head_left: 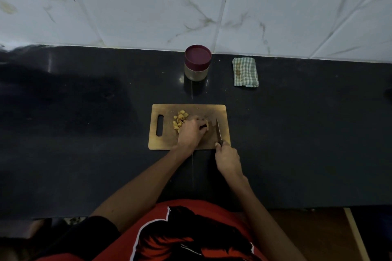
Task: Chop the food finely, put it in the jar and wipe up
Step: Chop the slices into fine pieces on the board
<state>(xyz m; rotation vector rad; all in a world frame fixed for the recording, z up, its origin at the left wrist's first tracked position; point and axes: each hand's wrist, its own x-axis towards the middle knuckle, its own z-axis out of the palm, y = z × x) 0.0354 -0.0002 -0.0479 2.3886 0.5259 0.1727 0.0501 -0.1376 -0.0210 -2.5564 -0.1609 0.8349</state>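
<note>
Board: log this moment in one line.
stage: chopping | left hand: holds food on board | right hand: grips knife | jar: lidded | cloth: unused

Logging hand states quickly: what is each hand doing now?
Left hand: holds down a yellowish food piece on the wooden chopping board.
Right hand: grips the dark-handled knife.

- Dim overall; the dark counter (84, 133) swallows detail.
- The tiled wall (148, 6) is brightest, blurred at upper left.
- Wide-angle bending at edges.
</note>
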